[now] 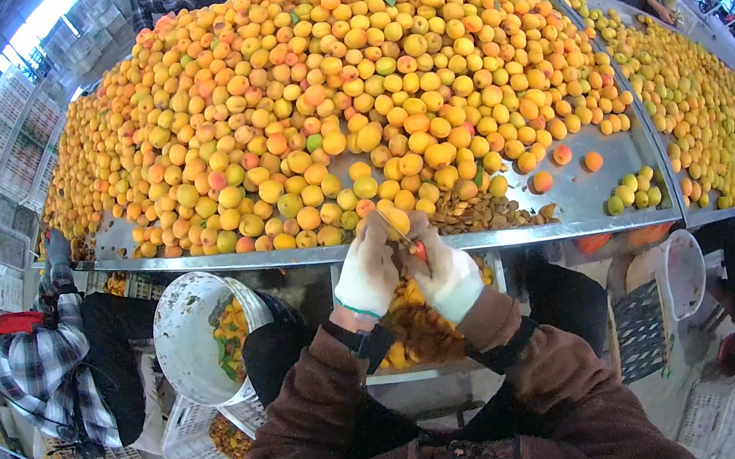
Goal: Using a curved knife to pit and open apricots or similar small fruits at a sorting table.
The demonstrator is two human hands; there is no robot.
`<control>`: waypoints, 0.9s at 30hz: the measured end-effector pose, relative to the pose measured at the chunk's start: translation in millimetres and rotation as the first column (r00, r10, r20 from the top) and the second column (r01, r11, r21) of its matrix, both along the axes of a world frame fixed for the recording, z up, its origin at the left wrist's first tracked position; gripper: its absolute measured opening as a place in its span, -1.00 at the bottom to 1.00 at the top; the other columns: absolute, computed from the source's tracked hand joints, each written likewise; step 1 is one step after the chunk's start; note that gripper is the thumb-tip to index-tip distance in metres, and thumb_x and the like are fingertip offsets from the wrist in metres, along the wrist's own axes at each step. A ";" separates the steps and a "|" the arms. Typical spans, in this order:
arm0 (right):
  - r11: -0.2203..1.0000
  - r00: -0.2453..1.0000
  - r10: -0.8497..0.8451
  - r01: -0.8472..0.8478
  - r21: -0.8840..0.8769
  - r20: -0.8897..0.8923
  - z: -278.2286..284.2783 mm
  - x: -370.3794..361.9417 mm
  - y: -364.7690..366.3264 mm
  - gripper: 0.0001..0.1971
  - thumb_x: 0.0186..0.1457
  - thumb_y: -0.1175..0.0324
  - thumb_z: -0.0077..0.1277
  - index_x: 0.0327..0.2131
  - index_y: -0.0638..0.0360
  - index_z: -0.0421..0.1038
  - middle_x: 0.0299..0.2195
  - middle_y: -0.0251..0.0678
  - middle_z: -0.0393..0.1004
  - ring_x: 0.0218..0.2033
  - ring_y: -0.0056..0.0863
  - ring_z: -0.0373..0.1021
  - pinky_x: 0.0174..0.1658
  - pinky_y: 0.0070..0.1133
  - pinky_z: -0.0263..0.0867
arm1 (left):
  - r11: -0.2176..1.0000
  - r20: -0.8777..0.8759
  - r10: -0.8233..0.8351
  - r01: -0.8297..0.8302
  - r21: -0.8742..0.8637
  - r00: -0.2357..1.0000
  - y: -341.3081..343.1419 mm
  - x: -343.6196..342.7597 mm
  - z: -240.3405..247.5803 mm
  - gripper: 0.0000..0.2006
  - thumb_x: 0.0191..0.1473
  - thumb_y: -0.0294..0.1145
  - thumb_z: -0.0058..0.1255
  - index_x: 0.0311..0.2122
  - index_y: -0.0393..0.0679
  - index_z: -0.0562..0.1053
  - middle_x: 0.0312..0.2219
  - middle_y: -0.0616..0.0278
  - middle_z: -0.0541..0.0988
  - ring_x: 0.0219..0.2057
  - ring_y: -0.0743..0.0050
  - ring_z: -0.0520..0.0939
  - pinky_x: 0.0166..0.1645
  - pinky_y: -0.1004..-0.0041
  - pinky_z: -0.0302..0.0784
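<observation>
The left hand has its fingers closed around an apricot, near the counter's front edge; its long axis I cannot tell. The right hand's fingers grip a red-handled tool, pointing up-left toward it. Below, a tray holds fruit pieces; a white bucket holds fruit and leaves.

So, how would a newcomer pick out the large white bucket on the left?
Start at the metal table heaped with yellow-orange fruit. Below its front edge, left of the wearer's left hand, is a large white bucket, its round mouth in view. Unlike the slatted white crate below it, it has smooth walls, with orange pieces and green leaves inside.
</observation>
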State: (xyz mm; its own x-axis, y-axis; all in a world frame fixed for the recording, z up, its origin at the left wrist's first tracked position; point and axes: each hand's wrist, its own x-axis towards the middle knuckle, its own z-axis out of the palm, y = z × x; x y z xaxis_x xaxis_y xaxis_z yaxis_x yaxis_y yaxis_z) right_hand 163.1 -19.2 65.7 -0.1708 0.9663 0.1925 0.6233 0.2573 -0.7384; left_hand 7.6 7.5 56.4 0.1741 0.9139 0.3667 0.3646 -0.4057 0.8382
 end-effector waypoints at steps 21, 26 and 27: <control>0.977 0.990 -0.072 0.095 0.192 -0.121 2.1 5.2 2.6 -0.76 0.01 0.26 0.12 -0.31 0.15 0.35 -0.48 -0.04 0.43 -0.44 0.01 0.43 -0.44 -0.19 0.33 | 0.845 0.944 0.109 0.471 -0.253 0.312 2.0 15.0 -56.5 -0.58 0.26 -0.31 -0.24 0.18 -0.24 0.18 0.07 0.13 0.39 0.11 0.30 0.38 0.22 0.38 0.24; 0.944 0.986 -0.147 0.163 0.288 -0.074 8.7 2.9 8.6 -0.81 0.04 0.29 0.11 -0.33 0.16 0.38 -0.48 -0.04 0.44 -0.47 0.04 0.42 -0.44 -0.26 0.36 | 0.899 0.638 0.165 0.151 -0.410 0.752 -14.0 48.5 -102.7 -0.55 0.28 -0.20 -0.25 0.13 -0.34 0.24 -0.02 0.01 0.44 -0.04 0.22 0.49 0.07 0.36 0.38; 0.951 0.983 -0.163 0.180 0.250 -0.088 8.8 0.1 9.5 -0.81 0.04 0.29 0.12 -0.34 0.15 0.39 -0.49 -0.05 0.44 -0.47 0.04 0.42 -0.44 -0.26 0.36 | 0.892 0.575 0.190 0.105 -0.440 0.796 -11.4 46.7 -118.3 -0.55 0.26 -0.22 -0.19 0.11 -0.37 0.26 -0.04 -0.07 0.47 -0.07 0.13 0.53 0.03 0.33 0.43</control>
